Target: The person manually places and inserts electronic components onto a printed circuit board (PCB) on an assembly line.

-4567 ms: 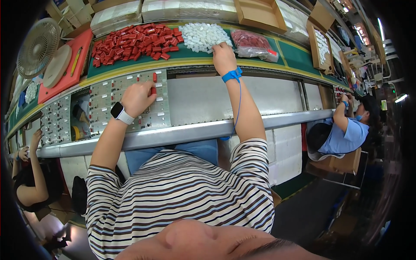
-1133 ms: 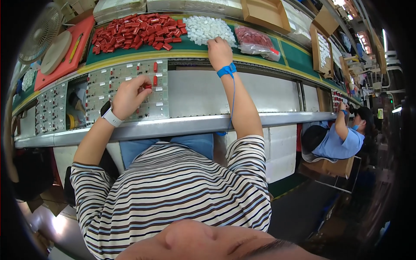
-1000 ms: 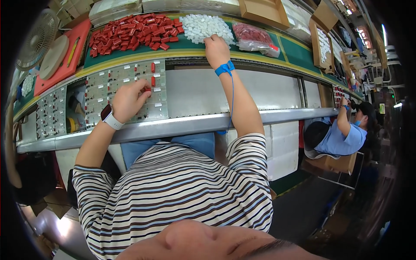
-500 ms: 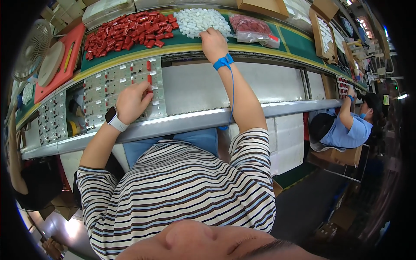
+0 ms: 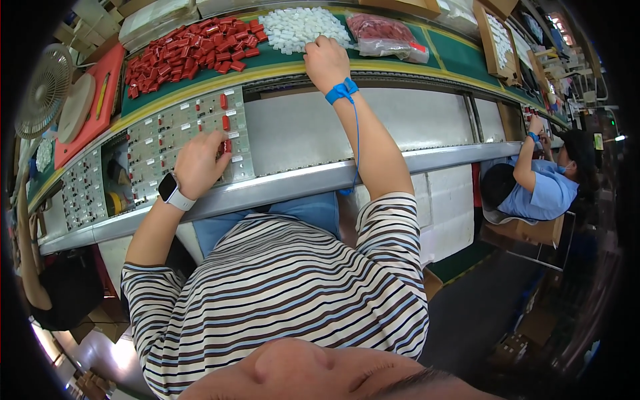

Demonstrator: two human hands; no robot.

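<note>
My left hand (image 5: 200, 163) presses a red part (image 5: 228, 145) into the board (image 5: 187, 130), fingers closed on it. Three reds look seated, most slots bare. My right hand (image 5: 325, 61) rests in the white parts (image 5: 297, 27); its fingers I cannot tell.

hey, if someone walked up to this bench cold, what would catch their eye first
Probably the heap of red parts on the green shelf at the back, with a pile of white parts beside it where the right hand reaches. Nearer, the left hand presses on a grey board with a few red pieces standing in it. A small fan sits at far left.
</note>
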